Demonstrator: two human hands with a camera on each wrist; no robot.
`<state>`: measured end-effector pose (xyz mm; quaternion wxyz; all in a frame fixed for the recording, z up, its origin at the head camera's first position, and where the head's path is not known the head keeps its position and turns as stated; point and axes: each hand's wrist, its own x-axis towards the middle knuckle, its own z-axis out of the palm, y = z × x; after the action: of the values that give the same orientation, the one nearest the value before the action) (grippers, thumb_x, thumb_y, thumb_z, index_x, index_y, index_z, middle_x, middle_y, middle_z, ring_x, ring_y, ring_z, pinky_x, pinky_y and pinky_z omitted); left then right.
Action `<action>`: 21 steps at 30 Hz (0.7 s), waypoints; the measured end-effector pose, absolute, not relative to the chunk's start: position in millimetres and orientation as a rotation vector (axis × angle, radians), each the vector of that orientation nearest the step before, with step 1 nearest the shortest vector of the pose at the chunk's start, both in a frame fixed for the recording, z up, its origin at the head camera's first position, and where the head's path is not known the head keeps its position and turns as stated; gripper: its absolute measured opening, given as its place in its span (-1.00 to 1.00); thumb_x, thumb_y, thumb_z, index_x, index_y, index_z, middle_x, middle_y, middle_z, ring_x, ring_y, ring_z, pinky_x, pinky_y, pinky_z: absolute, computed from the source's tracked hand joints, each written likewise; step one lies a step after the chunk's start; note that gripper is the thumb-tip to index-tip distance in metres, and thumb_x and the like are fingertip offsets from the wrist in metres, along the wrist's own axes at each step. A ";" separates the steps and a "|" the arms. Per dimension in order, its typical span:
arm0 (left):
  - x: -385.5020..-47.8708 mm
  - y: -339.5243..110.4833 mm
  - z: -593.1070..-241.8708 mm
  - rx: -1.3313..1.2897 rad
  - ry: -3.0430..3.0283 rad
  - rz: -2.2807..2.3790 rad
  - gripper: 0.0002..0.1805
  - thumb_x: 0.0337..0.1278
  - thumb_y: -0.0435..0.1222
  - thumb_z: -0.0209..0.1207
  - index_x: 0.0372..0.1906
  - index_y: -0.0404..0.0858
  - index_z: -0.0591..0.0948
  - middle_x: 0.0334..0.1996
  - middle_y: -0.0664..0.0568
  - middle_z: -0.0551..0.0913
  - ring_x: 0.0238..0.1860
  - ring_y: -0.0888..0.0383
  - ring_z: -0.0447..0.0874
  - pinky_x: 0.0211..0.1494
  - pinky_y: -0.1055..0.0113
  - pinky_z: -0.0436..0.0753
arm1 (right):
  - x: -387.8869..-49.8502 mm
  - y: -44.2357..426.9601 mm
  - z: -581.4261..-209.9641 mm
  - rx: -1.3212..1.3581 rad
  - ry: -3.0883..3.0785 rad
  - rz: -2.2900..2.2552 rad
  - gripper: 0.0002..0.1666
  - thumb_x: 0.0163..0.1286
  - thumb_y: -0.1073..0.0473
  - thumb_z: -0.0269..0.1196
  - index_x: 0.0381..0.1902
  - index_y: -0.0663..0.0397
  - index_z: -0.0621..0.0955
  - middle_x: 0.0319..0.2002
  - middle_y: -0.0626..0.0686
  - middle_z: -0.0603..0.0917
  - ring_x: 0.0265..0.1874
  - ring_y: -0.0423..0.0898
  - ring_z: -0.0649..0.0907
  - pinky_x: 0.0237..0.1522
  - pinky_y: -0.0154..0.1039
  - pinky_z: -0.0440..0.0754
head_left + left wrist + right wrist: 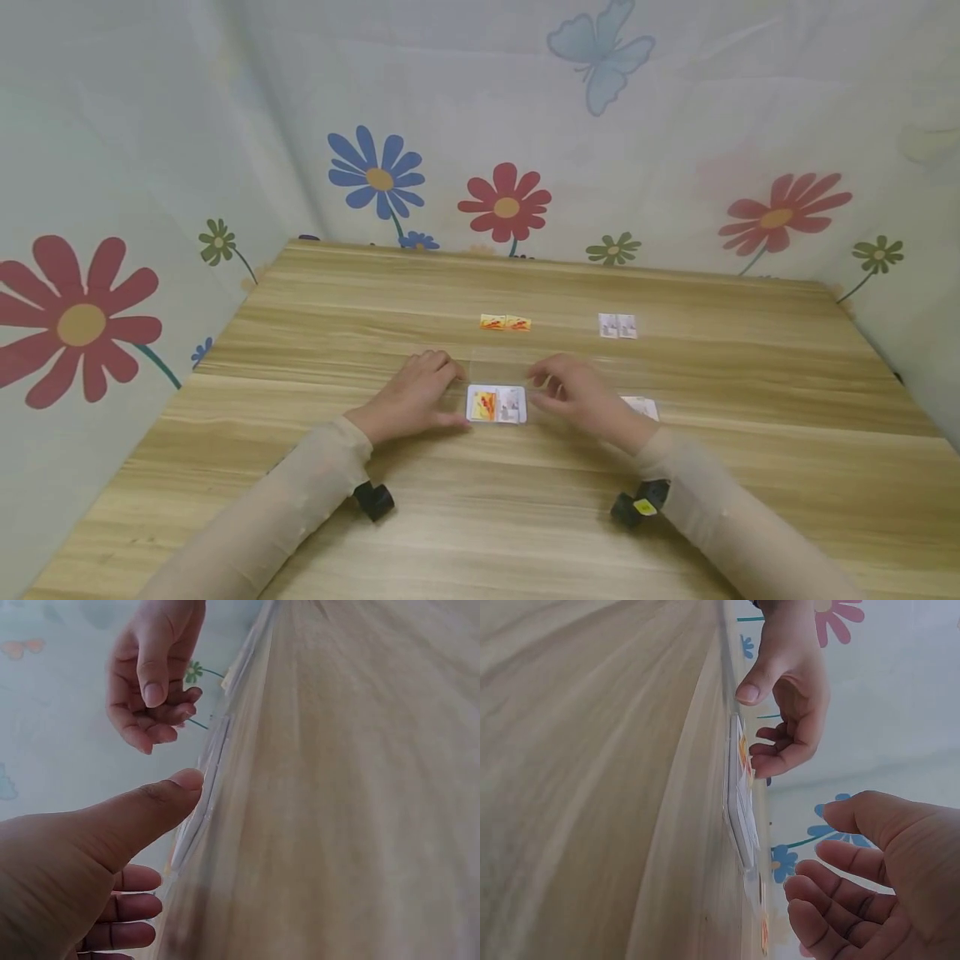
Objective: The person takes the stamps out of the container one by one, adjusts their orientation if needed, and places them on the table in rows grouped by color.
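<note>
Two yellow cards [506, 322] lie beyond your left hand [412, 393] and right hand [581, 400] in the head view, the slab [522, 412] between the hands. Left-wrist view: your left fingers [135, 907] are spread, thumb [142, 814] by the slab, contact unclear. Right-wrist view: your right fingers [840, 888] curve loosely apart.

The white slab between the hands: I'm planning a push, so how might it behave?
The slab is probably stiff: its edge looks thicker than the cards on top. Lying flat, it should slide rather than tip. The cards may shift, since some edges seem raised.
</note>
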<state>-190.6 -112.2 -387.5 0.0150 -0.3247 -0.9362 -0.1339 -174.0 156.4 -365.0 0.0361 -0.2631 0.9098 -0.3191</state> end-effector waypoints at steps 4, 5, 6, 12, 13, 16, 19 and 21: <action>-190.7 -112.0 -390.5 -1.016 -2.918 -0.425 -0.29 -0.20 0.19 0.38 -0.01 -0.22 0.57 -0.10 0.01 0.55 -0.02 0.05 0.47 0.13 0.12 0.44 | -173.7 149.2 -365.0 -0.823 2.787 -0.963 -0.65 0.30 0.14 0.27 -0.01 0.20 0.60 -0.21 0.03 0.66 -0.31 -0.19 0.59 -0.26 -0.36 0.55; -190.7 -112.0 -391.3 -1.016 -2.918 -0.431 -0.30 -0.20 0.19 0.38 -0.02 -0.21 0.57 -0.10 0.01 0.55 -0.02 0.05 0.47 0.14 0.12 0.43 | -173.9 147.5 -365.3 -0.827 2.782 -0.965 -0.65 0.29 0.14 0.28 -0.02 0.19 0.60 -0.22 0.03 0.66 -0.31 -0.20 0.58 -0.26 -0.37 0.55; -190.6 -112.0 -392.0 -1.017 -2.919 -0.434 -0.30 -0.20 0.19 0.38 -0.02 -0.21 0.57 -0.10 0.01 0.55 -0.02 0.05 0.47 0.14 0.12 0.43 | -174.1 145.9 -365.5 -0.834 2.776 -0.964 -0.65 0.28 0.14 0.28 -0.02 0.19 0.60 -0.22 0.03 0.66 -0.32 -0.21 0.58 -0.27 -0.37 0.55; -189.8 -112.8 -393.5 -1.007 -2.908 -0.461 -0.32 -0.18 0.19 0.37 -0.01 -0.20 0.57 -0.11 0.02 0.54 -0.01 0.05 0.47 0.16 0.09 0.44 | -176.0 136.5 -364.6 -0.858 2.773 -0.933 -0.68 0.27 0.15 0.29 -0.04 0.14 0.61 -0.25 0.00 0.66 -0.34 -0.22 0.56 -0.29 -0.38 0.53; -190.1 -112.9 -394.2 -1.008 -2.900 -0.461 -0.32 -0.17 0.19 0.36 -0.02 -0.20 0.58 -0.11 0.02 0.54 -0.02 0.05 0.47 0.16 0.10 0.44 | -176.5 135.2 -364.6 -0.867 2.776 -0.924 -0.68 0.28 0.15 0.28 -0.04 0.14 0.61 -0.25 0.00 0.66 -0.34 -0.21 0.56 -0.30 -0.38 0.52; -191.2 -113.1 -397.8 -1.015 -2.872 -0.442 -0.34 -0.15 0.19 0.35 -0.03 -0.19 0.58 -0.12 0.03 0.53 -0.04 0.07 0.46 0.12 0.14 0.44 | -177.3 131.1 -364.8 -0.855 2.778 -0.901 -0.70 0.28 0.13 0.28 -0.05 0.10 0.62 -0.25 -0.02 0.65 -0.34 -0.21 0.56 -0.29 -0.38 0.52; -192.0 -113.3 -401.4 -1.027 -2.844 -0.436 -0.35 -0.14 0.19 0.34 -0.04 -0.19 0.59 -0.14 0.04 0.53 -0.06 0.08 0.45 0.10 0.16 0.43 | -177.8 127.7 -365.5 -0.859 2.772 -0.886 -0.70 0.28 0.13 0.28 -0.05 0.10 0.62 -0.25 -0.02 0.65 -0.33 -0.21 0.57 -0.29 -0.38 0.52; -192.1 -113.4 -403.1 -1.034 -2.835 -0.445 -0.35 -0.14 0.19 0.35 -0.04 -0.18 0.59 -0.14 0.04 0.53 -0.07 0.09 0.45 0.11 0.16 0.43 | -178.4 125.5 -366.5 -0.846 2.764 -0.882 -0.70 0.28 0.13 0.28 -0.05 0.08 0.62 -0.25 -0.03 0.65 -0.33 -0.22 0.56 -0.29 -0.40 0.52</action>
<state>-192.1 -113.4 -403.1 0.0458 -0.3388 -0.9284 -0.1457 -178.4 125.5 -366.5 0.0595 -0.2793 0.9130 -0.2913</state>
